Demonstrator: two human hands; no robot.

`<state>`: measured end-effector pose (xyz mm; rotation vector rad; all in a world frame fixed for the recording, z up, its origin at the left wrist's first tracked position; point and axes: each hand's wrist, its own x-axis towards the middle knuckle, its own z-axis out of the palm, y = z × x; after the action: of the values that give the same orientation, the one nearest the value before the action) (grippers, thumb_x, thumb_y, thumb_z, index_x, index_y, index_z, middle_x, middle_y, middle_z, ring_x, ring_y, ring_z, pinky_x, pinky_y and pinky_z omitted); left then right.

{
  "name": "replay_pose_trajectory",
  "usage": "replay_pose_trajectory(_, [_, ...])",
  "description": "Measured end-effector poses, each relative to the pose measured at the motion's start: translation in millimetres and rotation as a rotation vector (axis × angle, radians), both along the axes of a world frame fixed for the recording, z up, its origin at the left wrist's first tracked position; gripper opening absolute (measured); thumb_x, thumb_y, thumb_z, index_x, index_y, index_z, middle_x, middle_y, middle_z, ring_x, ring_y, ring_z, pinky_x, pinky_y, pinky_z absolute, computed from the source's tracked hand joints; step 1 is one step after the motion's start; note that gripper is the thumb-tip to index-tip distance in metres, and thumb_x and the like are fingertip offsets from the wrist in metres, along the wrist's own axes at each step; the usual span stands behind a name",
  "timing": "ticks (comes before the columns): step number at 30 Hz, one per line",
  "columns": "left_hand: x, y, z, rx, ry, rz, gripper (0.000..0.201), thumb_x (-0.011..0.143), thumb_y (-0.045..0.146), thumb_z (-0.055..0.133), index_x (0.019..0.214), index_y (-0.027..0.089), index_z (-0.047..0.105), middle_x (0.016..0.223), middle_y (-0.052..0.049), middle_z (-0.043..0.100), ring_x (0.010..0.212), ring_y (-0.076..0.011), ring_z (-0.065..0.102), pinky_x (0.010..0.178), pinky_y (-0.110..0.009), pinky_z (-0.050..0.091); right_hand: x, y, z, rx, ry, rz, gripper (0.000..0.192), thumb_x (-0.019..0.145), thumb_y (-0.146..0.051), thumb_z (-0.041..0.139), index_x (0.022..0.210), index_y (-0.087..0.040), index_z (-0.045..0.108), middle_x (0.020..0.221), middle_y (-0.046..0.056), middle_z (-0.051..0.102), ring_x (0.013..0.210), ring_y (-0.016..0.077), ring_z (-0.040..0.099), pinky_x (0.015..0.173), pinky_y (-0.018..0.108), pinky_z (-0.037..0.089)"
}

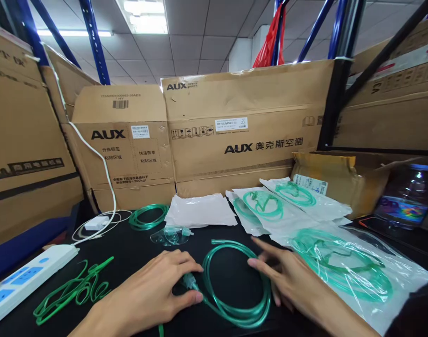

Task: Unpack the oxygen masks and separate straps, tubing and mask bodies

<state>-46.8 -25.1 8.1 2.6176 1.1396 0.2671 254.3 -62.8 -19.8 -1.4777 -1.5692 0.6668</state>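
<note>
A coil of clear green tubing [266,299] lies on the black tabletop between my hands, its free end pointing left at the top. My left hand [154,288] curls its thumb and fingers around the clear connector [190,281] at the coil's left side. At the coil's right edge is my right hand [284,271], fingers apart, with the fingertips at or just over the tubing. Behind my left hand sits a clear plastic mask [171,235]. A second green tubing coil [148,217] lies farther back, and a tangle of green elastic straps [73,290] is at the left.
Clear-and-white packs with green tubing [343,267] spread along the right. White pouches [200,210] lie at the back centre. A power strip [34,276] and white cable [108,173] occupy the left. Cardboard boxes [235,164] wall the back; a bottle [406,196] stands far right.
</note>
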Motion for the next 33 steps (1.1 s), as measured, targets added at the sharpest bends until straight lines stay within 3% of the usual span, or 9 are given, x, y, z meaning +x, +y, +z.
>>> replay_pose_trajectory(3, [3, 2, -3.0, -0.002, -0.006, -0.004, 0.042, 0.090, 0.057, 0.065, 0.126, 0.036, 0.063, 0.131, 0.000, 0.061, 0.125, -0.0261, 0.055, 0.107, -0.037, 0.042, -16, -2, 2.9, 0.349, -0.375, -0.135, 0.040, 0.093, -0.043, 0.060, 0.127, -0.023, 0.064, 0.115, 0.014, 0.067, 0.085, 0.0292, 0.073, 0.069, 0.041, 0.061])
replay_pose_trajectory(6, [11, 5, -6.2, 0.014, -0.032, -0.025, 0.037, 0.084, 0.049, 0.073, 0.116, 0.031, 0.065, 0.117, 0.000, 0.063, 0.120, -0.0250, 0.056, 0.106, -0.035, 0.042, -43, -9, 8.4, 0.308, -0.573, 0.184, 0.020, 0.095, -0.035, 0.064, 0.110, -0.024, 0.070, 0.114, 0.010, 0.069, 0.099, 0.0280, 0.071, 0.086, 0.041, 0.059])
replay_pose_trajectory(8, [15, 7, -6.7, 0.027, -0.051, -0.039, 0.031, 0.081, 0.042, 0.078, 0.105, 0.028, 0.066, 0.108, 0.001, 0.063, 0.114, -0.0228, 0.057, 0.103, -0.032, 0.043, -58, -11, 7.6, 0.239, -0.624, 0.343, 0.022, 0.086, -0.033, 0.076, 0.105, -0.023, 0.069, 0.117, 0.008, 0.070, 0.107, 0.0280, 0.069, 0.091, 0.038, 0.058])
replay_pose_trajectory(11, [19, 12, -0.6, 0.062, -0.034, -0.061, 0.027, 0.078, 0.040, 0.080, 0.097, 0.027, 0.066, 0.107, 0.002, 0.063, 0.112, -0.0218, 0.058, 0.105, -0.032, 0.040, -69, -8, -0.8, 0.239, -0.620, 0.369, 0.027, 0.084, -0.025, 0.080, 0.106, -0.023, 0.065, 0.118, 0.006, 0.069, 0.109, 0.0256, 0.068, 0.093, 0.035, 0.057])
replay_pose_trajectory(15, [24, 22, 25.3, 0.046, 0.102, -0.127, 0.027, 0.077, 0.047, 0.077, 0.091, 0.025, 0.069, 0.096, 0.000, 0.066, 0.106, -0.0242, 0.060, 0.097, -0.032, 0.042, -65, -4, -16.1, 0.354, -0.594, 0.349, 0.021, 0.092, -0.015, 0.066, 0.110, -0.023, 0.060, 0.117, 0.007, 0.068, 0.107, 0.0237, 0.068, 0.093, 0.034, 0.056])
replay_pose_trajectory(20, [39, 27, 59.1, -0.347, 0.150, -0.071, 0.058, 0.089, 0.076, 0.044, 0.091, 0.024, 0.069, 0.076, -0.002, 0.071, 0.077, -0.0216, 0.065, 0.067, -0.027, 0.044, -57, -8, -25.4, 0.510, -0.503, 0.299, 0.016, 0.101, -0.018, 0.044, 0.113, -0.024, 0.054, 0.107, 0.006, 0.068, 0.099, 0.0201, 0.069, 0.087, 0.029, 0.055])
replay_pose_trajectory(24, [46, 25, 60.8, -0.583, 0.105, -0.060, 0.067, 0.104, 0.055, 0.017, 0.082, 0.022, 0.072, 0.061, -0.001, 0.069, 0.068, -0.0193, 0.064, 0.068, -0.025, 0.046, -61, -10, -24.1, 0.559, -0.479, 0.274, 0.019, 0.101, -0.014, 0.041, 0.111, -0.024, 0.052, 0.103, 0.005, 0.067, 0.094, 0.0192, 0.068, 0.085, 0.029, 0.054])
replay_pose_trajectory(27, [44, 21, 52.6, -0.513, 0.197, -0.078, 0.056, 0.103, 0.040, 0.026, 0.078, 0.022, 0.072, 0.068, -0.002, 0.071, 0.067, -0.0191, 0.064, 0.064, -0.025, 0.047, -64, -6, -23.6, 0.504, -0.524, 0.299, 0.013, 0.098, -0.013, 0.051, 0.104, -0.024, 0.055, 0.099, 0.003, 0.067, 0.091, 0.0210, 0.069, 0.084, 0.032, 0.055])
replay_pose_trajectory(33, [29, 13, 33.2, -0.134, 0.249, -0.085, 0.034, 0.097, 0.024, 0.036, 0.080, 0.021, 0.066, 0.092, -0.006, 0.070, 0.093, -0.0255, 0.063, 0.081, -0.032, 0.046, -61, -5, -33.3, 0.401, -0.542, 0.374, 0.008, 0.095, -0.027, 0.066, 0.098, -0.025, 0.059, 0.097, 0.002, 0.068, 0.092, 0.0211, 0.070, 0.085, 0.031, 0.055])
